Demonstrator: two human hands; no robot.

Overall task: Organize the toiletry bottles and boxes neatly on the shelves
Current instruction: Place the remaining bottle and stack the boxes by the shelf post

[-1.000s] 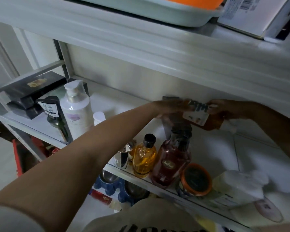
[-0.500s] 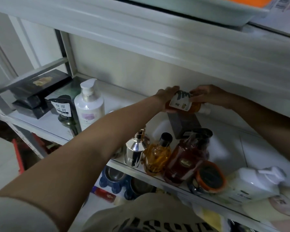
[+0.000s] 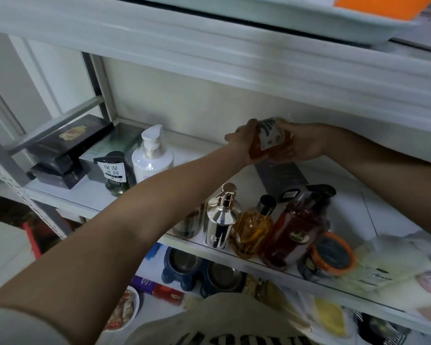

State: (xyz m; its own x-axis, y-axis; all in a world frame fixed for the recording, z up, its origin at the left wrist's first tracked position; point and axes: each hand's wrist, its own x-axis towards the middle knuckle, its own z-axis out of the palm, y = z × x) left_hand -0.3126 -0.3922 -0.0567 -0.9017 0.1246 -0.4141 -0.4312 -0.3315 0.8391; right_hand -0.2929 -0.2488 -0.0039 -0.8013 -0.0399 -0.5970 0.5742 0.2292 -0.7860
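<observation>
Amber bottle point(image 3: 266, 145) with white label held above shelf point(image 3: 383, 220), far side near back wall. Left hand point(image 3: 241, 143) grips its left side, right hand point(image 3: 302, 145) its right. Dark box point(image 3: 281, 174) just below; silver pump bottle point(image 3: 222, 220) at near edge.

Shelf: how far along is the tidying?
Done-looking: the white pump bottle, silver pump bottle and dark red pump bottle stand upright. In hand: left hand and right hand both grip an amber labelled bottle over the grey box. Left: placing it, and the blurred white bottle at right appears to lie on its side.
</observation>
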